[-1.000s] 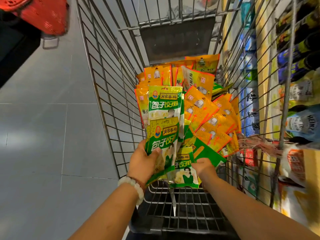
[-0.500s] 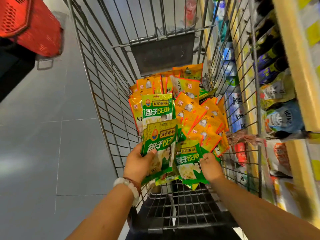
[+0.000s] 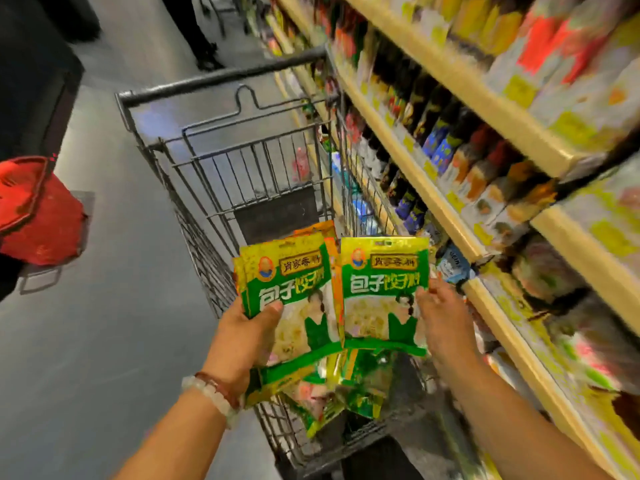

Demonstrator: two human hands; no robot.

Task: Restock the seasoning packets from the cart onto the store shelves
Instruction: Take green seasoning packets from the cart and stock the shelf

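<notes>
My left hand grips a stack of green-and-yellow seasoning packets, thumb on the front, raised above the wire cart. My right hand holds one more green-and-yellow packet by its right edge, right beside the stack. More green packets lie in the cart below my hands; the orange ones are mostly hidden. The store shelves run along the right, close to my right hand.
Dark sauce bottles and blurred packaged goods fill the shelves. A red shopping basket stands on the grey floor at the left. A person's dark legs stand far down the aisle past the cart handle.
Both hands have lifted out of the cart with packets. The right hand now holds a green packet up beside the left stack. The view has swung upward and right toward the shelves.
</notes>
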